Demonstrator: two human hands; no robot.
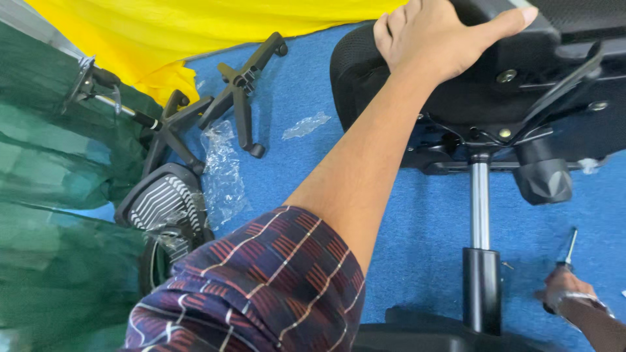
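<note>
My left hand (pixel 433 36) lies palm down on the edge of a black office chair seat (pixel 365 72) that is tipped on its side, thumb stretched to the right. Its underside mechanism (pixel 502 124) faces me, with a chrome gas lift (pixel 480 202) running down into a black sleeve (pixel 481 287). At the bottom right my right hand (pixel 566 290) is closed around a thin metal-shafted tool (pixel 571 244), low over the blue carpet and apart from the chair. A patterned sleeve (pixel 261 287) covers my left upper arm.
A black star-shaped chair base (pixel 238 88) lies on the blue carpet (pixel 417 221) at upper left, beside crumpled clear plastic (pixel 222 169) and a black ribbed chair part (pixel 163 202). Yellow cloth (pixel 195 26) lies at the top, green cloth (pixel 59 195) on the left.
</note>
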